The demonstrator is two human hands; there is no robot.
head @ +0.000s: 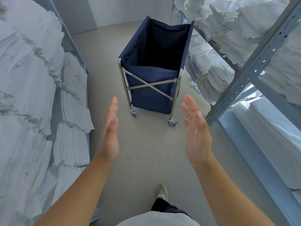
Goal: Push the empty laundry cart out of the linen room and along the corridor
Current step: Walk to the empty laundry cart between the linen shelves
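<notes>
A navy fabric laundry cart (151,93) on a crossed metal frame with small castor wheels stands in the aisle ahead of me, its bag empty and dark inside. My left hand (110,132) and my right hand (195,132) are stretched out in front of me, palms facing each other, fingers straight and apart. Both hands hold nothing and hang short of the cart's near end, not touching it.
Stacks of folded white linen (29,95) line the left side. Grey metal shelving (254,67) loaded with white linen runs along the right, close to the cart. Beige floor (146,160) lies between them; a pale wall and doorway area (114,12) is beyond the cart. My shoe (162,191) is below.
</notes>
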